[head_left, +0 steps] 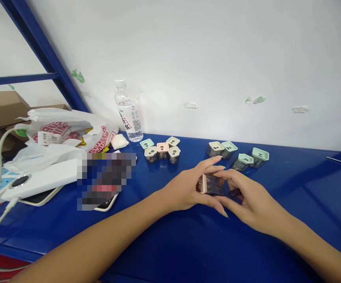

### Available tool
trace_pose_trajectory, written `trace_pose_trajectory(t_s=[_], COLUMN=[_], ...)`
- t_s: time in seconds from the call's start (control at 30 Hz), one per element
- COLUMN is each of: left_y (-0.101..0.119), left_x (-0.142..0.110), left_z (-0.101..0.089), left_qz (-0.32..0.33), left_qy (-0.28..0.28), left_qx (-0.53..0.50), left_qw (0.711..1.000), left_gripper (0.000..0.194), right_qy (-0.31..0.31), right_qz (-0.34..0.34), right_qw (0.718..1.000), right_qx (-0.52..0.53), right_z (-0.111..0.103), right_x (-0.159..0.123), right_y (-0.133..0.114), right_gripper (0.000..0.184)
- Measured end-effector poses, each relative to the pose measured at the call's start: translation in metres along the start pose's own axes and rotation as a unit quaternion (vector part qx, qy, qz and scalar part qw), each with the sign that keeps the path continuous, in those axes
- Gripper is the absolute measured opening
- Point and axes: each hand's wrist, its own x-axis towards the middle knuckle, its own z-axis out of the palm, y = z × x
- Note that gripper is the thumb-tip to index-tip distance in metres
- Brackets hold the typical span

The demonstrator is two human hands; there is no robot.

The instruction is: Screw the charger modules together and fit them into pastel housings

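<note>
Pink-topped sharpener (213, 185) held sideways in both hands

The left hand (185, 190) wraps its fingers and thumb around the lidded end. The right hand (251, 196) grips the other end, thumb and forefinger apart by the body's width. A small dark piece (235, 192) shows inside its curl; whether it belongs to the sharpener is unclear.

The body is a smoky, see-through container; its contents cannot be made out. Beyond the hands, five sharpeners (162, 148) cluster on the blue table (188, 243), with four sharpeners (229, 147) to their right, their dark containers equally unreadable.

By the wall, a capped bottle (129, 118) holds clear liquid. Further left, a white plastic bag (99, 127) holds red and yellow items, near cardboard boxes (2, 106).
</note>
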Motion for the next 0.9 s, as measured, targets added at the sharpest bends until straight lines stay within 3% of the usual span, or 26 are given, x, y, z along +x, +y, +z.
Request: trace_pose_trajectory(t_s=[0.13,0.23,0.37,0.5,0.7,0.9], left_y=[0.001,0.005,0.014,0.022,0.032,0.026], left_x=[-0.001,-0.003,-0.004,-0.004,-0.005,-0.004], left_z=[0.005,0.009,0.013,0.022,0.03,0.008], left_qz=[0.021,0.041,0.098,0.182,0.182,0.164], left_qy=[0.036,0.066,0.072,0.079,0.081,0.059], left_qx=[-0.045,-0.022,0.046,0.186,0.276,0.253], left_qw=[0.998,0.997,0.992,0.962,0.94,0.952], left_gripper=[0.096,0.084,0.065,0.05,0.046,0.053], right_qy=[0.021,0.005,-0.017,0.03,0.08,0.061], right_qz=[-0.008,0.017,0.024,-0.032,-0.048,0.021], right_qw=[1.0,0.999,0.998,0.998,0.996,0.998], right_qx=[0.002,0.029,0.06,0.049,0.014,0.009], right_z=[0.005,0.01,0.015,0.017,0.019,0.019], right_x=[-0.002,-0.004,-0.003,-0.004,-0.009,0.0], right_y=[-0.003,-0.005,-0.01,-0.012,-0.008,-0.012], right_gripper=[0.025,0.024,0.02,0.008,0.01,0.022])
